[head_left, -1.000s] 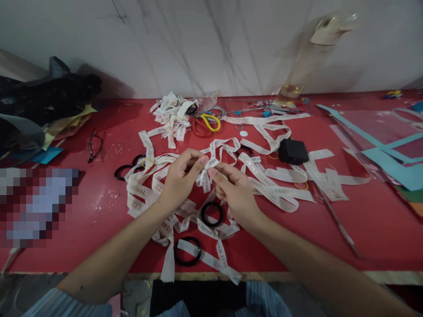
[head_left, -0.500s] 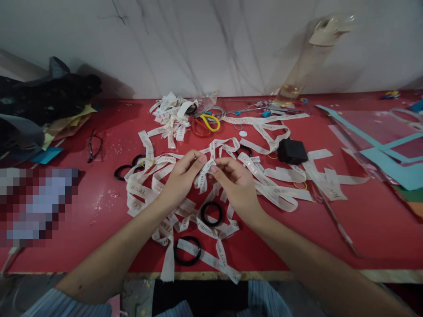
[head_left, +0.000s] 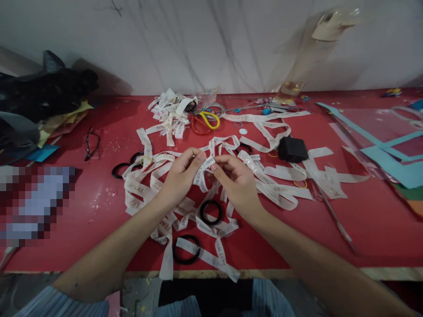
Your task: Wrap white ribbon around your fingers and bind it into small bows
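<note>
Head camera: thumb and forefinger of the left hand (head_left: 180,175) are pinched together on a printed white ribbon (head_left: 208,163), and thumb and forefinger of the right hand (head_left: 239,180) close on the same piece just beside them. The ribbon bridges the small gap between the two grips, above the middle of the red table (head_left: 313,242), with one printed length hanging below. Half a second ago this bit looked more bunched; now it lies flatter across the gap, its lettering easier to read. Both hands keep nearly the same place, so I judge the work is at fine fingertip handling of this one piece.

Around and below the hands spread loose ribbons (head_left: 135,188), with a black ring (head_left: 201,213) on them nearer the person and another black ring (head_left: 185,263) near the table edge. Beyond the hands are a heap of white ribbon pieces (head_left: 170,112) and scissors (head_left: 218,123) with red and yellow handles. To the right sits a black box (head_left: 292,150); whether it holds anything does not show. Near the wall, a clear bottle (head_left: 304,70) with a white top contains a little yellowish liquid (head_left: 291,90) at its bottom.
</note>
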Demonstrator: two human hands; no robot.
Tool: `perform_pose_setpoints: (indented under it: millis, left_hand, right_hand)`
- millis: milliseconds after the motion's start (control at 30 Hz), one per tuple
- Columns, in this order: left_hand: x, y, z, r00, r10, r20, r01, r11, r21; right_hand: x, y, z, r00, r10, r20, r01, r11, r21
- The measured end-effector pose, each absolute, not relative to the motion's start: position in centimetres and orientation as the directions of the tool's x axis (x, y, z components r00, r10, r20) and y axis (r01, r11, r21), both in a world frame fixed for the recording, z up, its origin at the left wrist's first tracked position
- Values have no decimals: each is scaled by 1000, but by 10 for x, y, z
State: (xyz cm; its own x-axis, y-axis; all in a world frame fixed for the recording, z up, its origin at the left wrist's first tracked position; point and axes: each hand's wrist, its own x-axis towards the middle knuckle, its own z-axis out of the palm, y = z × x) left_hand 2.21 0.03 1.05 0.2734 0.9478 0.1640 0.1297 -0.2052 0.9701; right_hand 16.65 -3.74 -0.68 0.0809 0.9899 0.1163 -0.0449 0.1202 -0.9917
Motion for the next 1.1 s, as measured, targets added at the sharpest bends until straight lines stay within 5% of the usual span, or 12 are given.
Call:
perform_pose_setpoints:
  millis: [367, 733, 1100]
  left_hand:
    - [26, -9, 11, 263, 945, 193, 154, -239, 959]
    - [33, -20, 12, 175, 964, 202, 197, -236, 952]
    - [29, -20, 10, 204, 959, 195, 285, -248, 926]
  right_hand:
    - [169, -46, 4, 14, 839, 545, 353, 505, -787]
    - [156, -55, -1, 235, 896, 378, 276, 311, -909]
    - [161, -50, -3, 134, 862, 488, 364, 415, -834]
